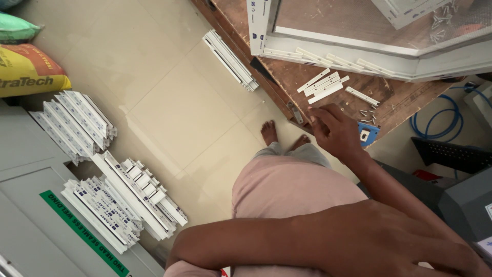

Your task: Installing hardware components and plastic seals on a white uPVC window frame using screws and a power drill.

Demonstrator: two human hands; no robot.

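Head view, looking straight down. Right hand (335,132) rests at the near edge of the wooden table (307,77), fingers curled together, tips touching a small white strip (313,109) at the edge; can't tell if it's actually pinched. Left hand (410,246) lies low in the frame, crossed over toward the right side, fingers spread flat, nothing seen in it; its forearm runs across the person's lap.

Just beyond the right hand: a loose bunch of short white strips (324,84), w/ one more strip (362,96) lying apart to the right. A few small screws (368,115) sit just right of the hand's fingertips, and a small blue block (367,134) touches the hand's right side. Farther beyond, a white window frame (369,51) lies on the table.

Right of the hand, off the table: a coiled blue cable (441,120). Left of the hand, down on the tiled floor (169,102): bare feet (269,132), then a white profile piece (230,60) leaning by the table edge. Well to the left, stacks of white profile offcuts (123,200), a grey machine (31,205) and yellow and green sacks (28,69).
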